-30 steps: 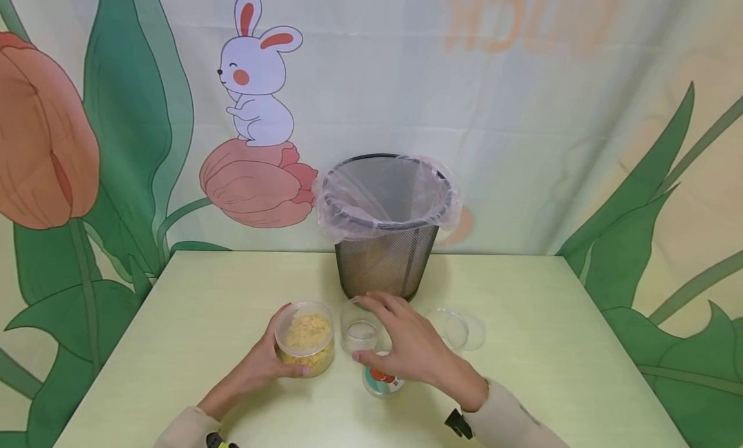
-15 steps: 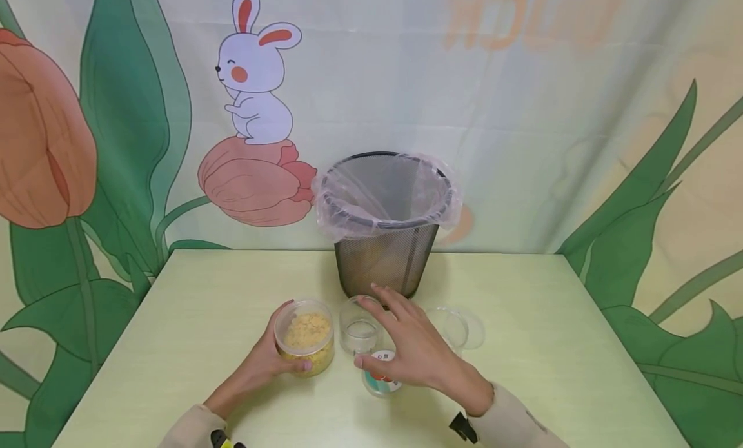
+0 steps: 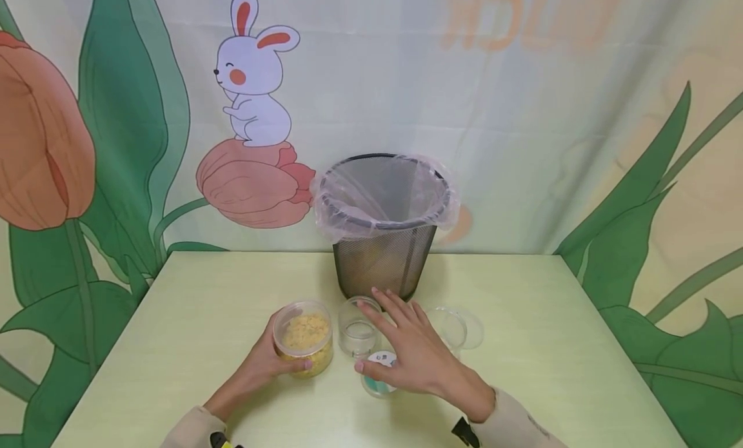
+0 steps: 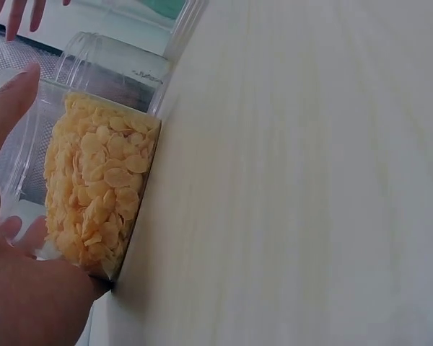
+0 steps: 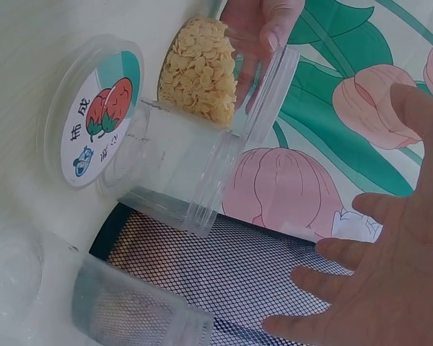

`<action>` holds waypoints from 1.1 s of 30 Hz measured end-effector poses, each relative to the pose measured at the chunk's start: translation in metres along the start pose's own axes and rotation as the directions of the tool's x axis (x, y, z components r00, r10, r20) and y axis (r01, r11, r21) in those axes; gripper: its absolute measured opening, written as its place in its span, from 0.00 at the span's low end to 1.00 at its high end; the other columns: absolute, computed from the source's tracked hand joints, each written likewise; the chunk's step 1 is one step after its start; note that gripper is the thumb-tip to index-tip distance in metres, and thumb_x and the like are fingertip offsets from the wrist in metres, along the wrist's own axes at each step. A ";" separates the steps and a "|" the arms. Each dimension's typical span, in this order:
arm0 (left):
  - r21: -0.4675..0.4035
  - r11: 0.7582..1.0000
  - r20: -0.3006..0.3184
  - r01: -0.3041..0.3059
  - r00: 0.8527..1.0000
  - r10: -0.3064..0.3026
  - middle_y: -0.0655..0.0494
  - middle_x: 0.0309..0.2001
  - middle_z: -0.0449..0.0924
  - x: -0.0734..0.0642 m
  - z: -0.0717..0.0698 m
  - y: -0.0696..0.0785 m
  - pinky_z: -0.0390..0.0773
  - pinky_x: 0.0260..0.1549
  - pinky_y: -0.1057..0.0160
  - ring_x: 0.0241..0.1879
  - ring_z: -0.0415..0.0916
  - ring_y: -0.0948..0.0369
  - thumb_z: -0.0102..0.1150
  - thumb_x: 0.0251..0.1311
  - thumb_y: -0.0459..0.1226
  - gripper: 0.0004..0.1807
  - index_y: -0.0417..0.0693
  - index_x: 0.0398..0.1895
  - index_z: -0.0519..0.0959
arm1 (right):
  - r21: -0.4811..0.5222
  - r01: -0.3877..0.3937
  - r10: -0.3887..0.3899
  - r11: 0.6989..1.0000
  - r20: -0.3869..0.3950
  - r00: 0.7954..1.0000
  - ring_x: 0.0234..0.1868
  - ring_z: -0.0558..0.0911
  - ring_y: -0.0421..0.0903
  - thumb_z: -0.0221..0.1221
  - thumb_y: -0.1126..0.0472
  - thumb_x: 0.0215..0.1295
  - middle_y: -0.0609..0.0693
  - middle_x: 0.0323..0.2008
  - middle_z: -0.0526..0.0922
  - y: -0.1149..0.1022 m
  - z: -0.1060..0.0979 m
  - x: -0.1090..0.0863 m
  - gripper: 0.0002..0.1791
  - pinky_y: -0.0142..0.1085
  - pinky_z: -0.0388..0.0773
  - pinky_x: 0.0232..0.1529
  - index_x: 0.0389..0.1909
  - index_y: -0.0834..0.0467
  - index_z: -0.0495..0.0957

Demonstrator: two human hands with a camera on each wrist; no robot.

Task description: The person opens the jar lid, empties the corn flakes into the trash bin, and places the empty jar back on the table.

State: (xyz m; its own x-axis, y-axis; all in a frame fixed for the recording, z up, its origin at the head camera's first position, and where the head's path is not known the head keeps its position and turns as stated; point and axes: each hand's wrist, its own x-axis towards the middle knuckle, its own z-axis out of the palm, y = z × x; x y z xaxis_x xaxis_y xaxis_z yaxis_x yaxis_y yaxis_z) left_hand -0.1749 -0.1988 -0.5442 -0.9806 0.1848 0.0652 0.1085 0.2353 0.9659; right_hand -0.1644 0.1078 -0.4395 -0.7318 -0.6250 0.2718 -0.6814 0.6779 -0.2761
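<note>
My left hand (image 3: 268, 360) grips a clear plastic jar (image 3: 313, 365) part filled with yellow flakes, its top uncovered. In the left wrist view the flakes (image 4: 105, 180) show through the wall, and the jar's base is at the tabletop. Just right of it stands an empty clear jar (image 3: 355, 332), also uncovered. A round lid (image 3: 376, 382) with a red fruit picture lies in front of the empty jar. Over both hovers my right hand (image 3: 415, 354), fingers spread and holding nothing; it partly covers the lid and jar in the head view.
Behind the jars is a black mesh bin (image 3: 386, 264) with a pinkish plastic liner (image 3: 342, 219). A second empty clear jar (image 5: 130, 303) stands right of the first, with a clear lid (image 3: 475, 331) beside it. A printed curtain (image 3: 511, 145) hangs behind the table (image 3: 232, 293).
My right hand has shifted slightly right from the empty jar's rim, its fingers spreading, and more of the lid's white part shows. The left hand keeps its grip on the jar of flakes.
</note>
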 end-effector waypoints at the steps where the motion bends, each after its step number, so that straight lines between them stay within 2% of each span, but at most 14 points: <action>1: 0.003 1.000 -0.004 -0.003 1.000 0.003 0.44 0.71 0.60 -0.001 0.000 0.001 0.55 0.69 0.37 0.71 0.57 0.43 0.79 0.42 0.36 0.58 0.53 0.74 0.52 | -0.003 0.000 0.000 1.000 0.001 1.000 0.78 0.53 0.56 0.50 0.25 0.61 0.47 0.79 0.48 0.000 0.000 0.000 0.47 0.68 0.53 0.69 0.77 0.34 0.45; 10: 0.034 0.999 -0.048 -0.032 0.998 0.034 0.47 0.69 0.62 -0.003 -0.004 0.014 0.58 0.66 0.41 0.67 0.61 0.47 0.79 0.41 0.37 0.56 0.57 0.73 0.55 | -0.030 -0.003 0.003 1.000 -0.001 1.000 0.79 0.51 0.54 0.51 0.25 0.60 0.47 0.79 0.47 0.000 -0.007 -0.002 0.48 0.68 0.53 0.70 0.77 0.36 0.47; 18: 0.077 0.995 -0.086 -0.059 0.994 0.065 0.49 0.68 0.63 -0.002 -0.006 0.029 0.61 0.64 0.43 0.65 0.62 0.51 0.80 0.39 0.38 0.56 0.57 0.73 0.55 | -0.050 0.026 -0.028 0.998 -0.036 0.999 0.79 0.52 0.54 0.55 0.27 0.57 0.44 0.79 0.46 -0.004 -0.021 0.002 0.48 0.69 0.55 0.68 0.77 0.34 0.48; 21: 0.092 0.994 -0.091 -0.064 0.993 0.072 0.48 0.68 0.63 -0.002 -0.005 0.036 0.63 0.63 0.44 0.65 0.62 0.51 0.80 0.40 0.39 0.56 0.57 0.73 0.55 | -0.050 0.030 -0.033 0.998 -0.048 0.998 0.78 0.53 0.55 0.56 0.28 0.57 0.46 0.79 0.49 -0.006 -0.026 0.003 0.48 0.69 0.55 0.68 0.77 0.36 0.50; 25: 0.098 0.990 -0.088 -0.101 0.990 0.110 0.47 0.68 0.64 -0.003 -0.004 0.044 0.66 0.61 0.46 0.64 0.63 0.50 0.79 0.41 0.37 0.55 0.55 0.73 0.55 | -0.053 0.034 -0.037 0.998 -0.057 0.998 0.78 0.53 0.54 0.57 0.29 0.57 0.46 0.79 0.48 -0.007 -0.033 0.004 0.49 0.69 0.55 0.68 0.77 0.37 0.50; 30: 0.104 0.984 -0.086 -0.142 0.985 0.151 0.49 0.67 0.64 -0.002 -0.003 0.051 0.71 0.58 0.55 0.63 0.64 0.52 0.80 0.39 0.37 0.56 0.57 0.73 0.56 | -0.055 0.039 -0.043 0.998 -0.065 0.997 0.79 0.52 0.51 0.58 0.29 0.57 0.44 0.79 0.47 -0.009 -0.040 0.006 0.49 0.69 0.55 0.68 0.77 0.36 0.49; 33: 0.107 0.981 -0.085 -0.159 0.982 0.169 0.49 0.66 0.64 -0.001 -0.001 0.056 0.72 0.57 0.56 0.62 0.64 0.52 0.80 0.39 0.36 0.57 0.56 0.73 0.55 | -0.055 0.041 -0.045 0.998 -0.068 0.997 0.79 0.51 0.51 0.58 0.29 0.57 0.43 0.79 0.45 -0.010 -0.044 0.007 0.50 0.68 0.54 0.69 0.77 0.35 0.47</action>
State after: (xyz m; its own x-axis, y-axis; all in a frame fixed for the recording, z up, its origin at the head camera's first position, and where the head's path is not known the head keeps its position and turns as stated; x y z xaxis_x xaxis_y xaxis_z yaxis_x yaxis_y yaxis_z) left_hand -0.1680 -0.1870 -0.4899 -0.9585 0.1396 0.2484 0.2802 0.3037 0.9106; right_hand -0.1619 0.1136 -0.3944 -0.6981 -0.6269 0.3459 -0.7092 0.6719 -0.2137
